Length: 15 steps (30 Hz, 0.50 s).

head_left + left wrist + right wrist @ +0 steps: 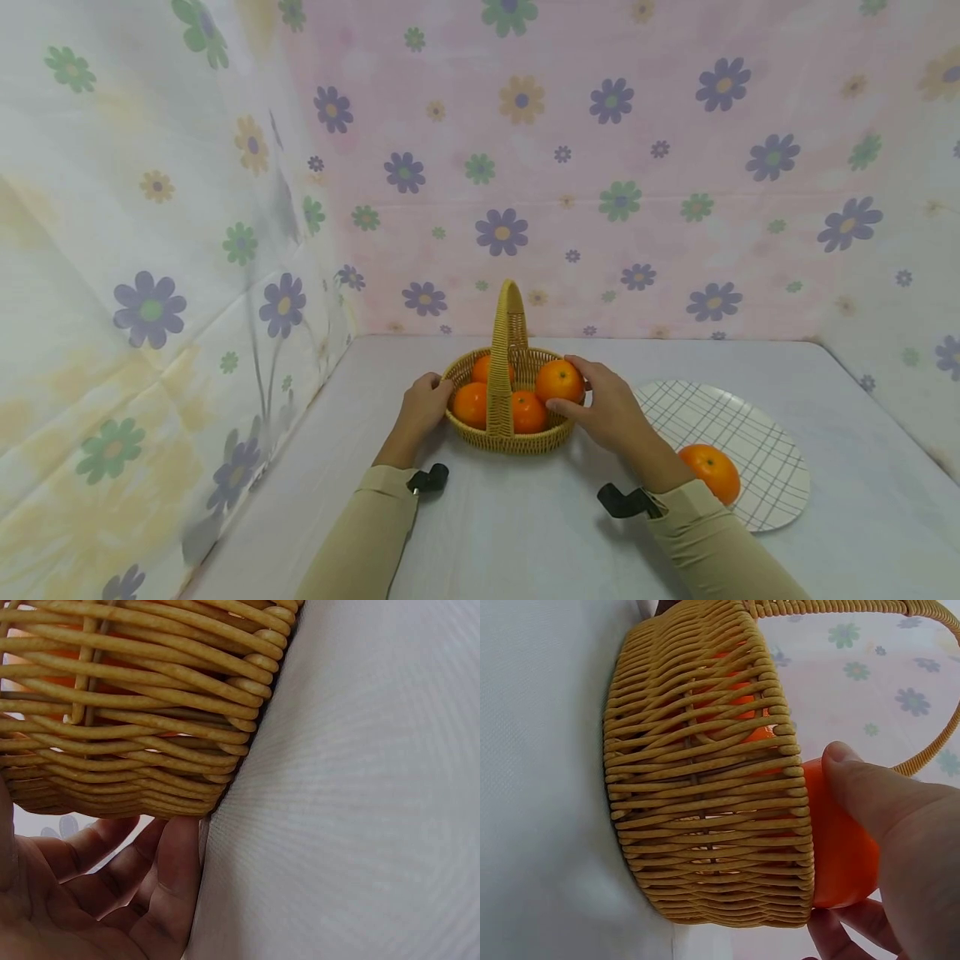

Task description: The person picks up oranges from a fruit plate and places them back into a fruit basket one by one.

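Observation:
A woven wicker basket (507, 442) with a tall arched handle (500, 358) stands on the table and holds three oranges (471, 406). My left hand (424, 408) grips the basket's left side; in the left wrist view its curled fingers (176, 877) are against the wicker, low down near the cloth. At the basket's right end, my right hand (611, 410) grips another orange (559, 381) between thumb and fingers. The right wrist view shows this held orange (840, 840) at the basket's rim, its underside partly hidden by the wicker.
To the right lies a white plate (772, 450) with a dark grid pattern. One orange (712, 472) is on its near left part, under the right forearm. A white cloth (300, 517) covers the table. Flower-printed fabric (570, 192) hangs at the back and both sides.

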Motion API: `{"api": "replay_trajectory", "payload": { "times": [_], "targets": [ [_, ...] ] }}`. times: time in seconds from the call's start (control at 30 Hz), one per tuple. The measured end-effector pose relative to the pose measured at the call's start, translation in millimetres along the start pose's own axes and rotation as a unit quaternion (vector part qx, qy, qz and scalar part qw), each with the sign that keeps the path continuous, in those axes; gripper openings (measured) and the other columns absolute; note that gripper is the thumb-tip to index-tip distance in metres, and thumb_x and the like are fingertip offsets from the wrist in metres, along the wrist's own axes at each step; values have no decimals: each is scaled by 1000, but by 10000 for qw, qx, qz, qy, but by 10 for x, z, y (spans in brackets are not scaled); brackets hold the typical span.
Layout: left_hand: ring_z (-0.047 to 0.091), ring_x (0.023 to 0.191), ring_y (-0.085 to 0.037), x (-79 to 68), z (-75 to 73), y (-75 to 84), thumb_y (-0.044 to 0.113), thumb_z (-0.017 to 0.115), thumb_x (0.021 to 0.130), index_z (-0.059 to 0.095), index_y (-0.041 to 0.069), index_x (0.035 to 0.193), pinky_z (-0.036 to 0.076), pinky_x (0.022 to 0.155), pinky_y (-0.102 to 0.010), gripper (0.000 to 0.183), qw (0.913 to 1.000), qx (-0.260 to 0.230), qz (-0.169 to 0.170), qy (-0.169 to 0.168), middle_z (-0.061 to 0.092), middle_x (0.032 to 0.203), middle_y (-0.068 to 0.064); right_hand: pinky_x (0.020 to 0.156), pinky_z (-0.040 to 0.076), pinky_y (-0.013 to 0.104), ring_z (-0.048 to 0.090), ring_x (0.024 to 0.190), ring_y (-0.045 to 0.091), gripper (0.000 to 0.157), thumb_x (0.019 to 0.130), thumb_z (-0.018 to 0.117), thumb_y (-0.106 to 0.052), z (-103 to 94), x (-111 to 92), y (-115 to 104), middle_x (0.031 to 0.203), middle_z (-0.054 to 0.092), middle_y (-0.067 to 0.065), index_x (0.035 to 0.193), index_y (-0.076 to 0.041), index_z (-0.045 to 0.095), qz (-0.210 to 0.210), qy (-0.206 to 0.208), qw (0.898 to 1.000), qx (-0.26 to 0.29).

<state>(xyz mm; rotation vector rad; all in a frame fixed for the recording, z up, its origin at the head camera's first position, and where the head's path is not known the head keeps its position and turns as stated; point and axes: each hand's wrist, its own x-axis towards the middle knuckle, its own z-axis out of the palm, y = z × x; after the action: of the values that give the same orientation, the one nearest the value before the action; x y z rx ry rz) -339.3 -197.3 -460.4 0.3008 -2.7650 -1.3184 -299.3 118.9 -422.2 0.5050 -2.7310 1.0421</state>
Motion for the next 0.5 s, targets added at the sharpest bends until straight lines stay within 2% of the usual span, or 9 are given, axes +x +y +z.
{"api": "replay_trajectory", "payload": {
  "times": [0.5],
  "targets": [
    [59, 90, -24, 6, 9, -16, 41, 46, 98, 65, 9, 114, 50, 73, -31, 40, 10000, -22, 4, 32, 65, 100, -10, 94, 53, 50, 59, 112, 32, 83, 87, 78, -52, 29, 5, 21, 138, 62, 12, 154, -15, 47, -46, 88, 9999, -89]
  ]
}}
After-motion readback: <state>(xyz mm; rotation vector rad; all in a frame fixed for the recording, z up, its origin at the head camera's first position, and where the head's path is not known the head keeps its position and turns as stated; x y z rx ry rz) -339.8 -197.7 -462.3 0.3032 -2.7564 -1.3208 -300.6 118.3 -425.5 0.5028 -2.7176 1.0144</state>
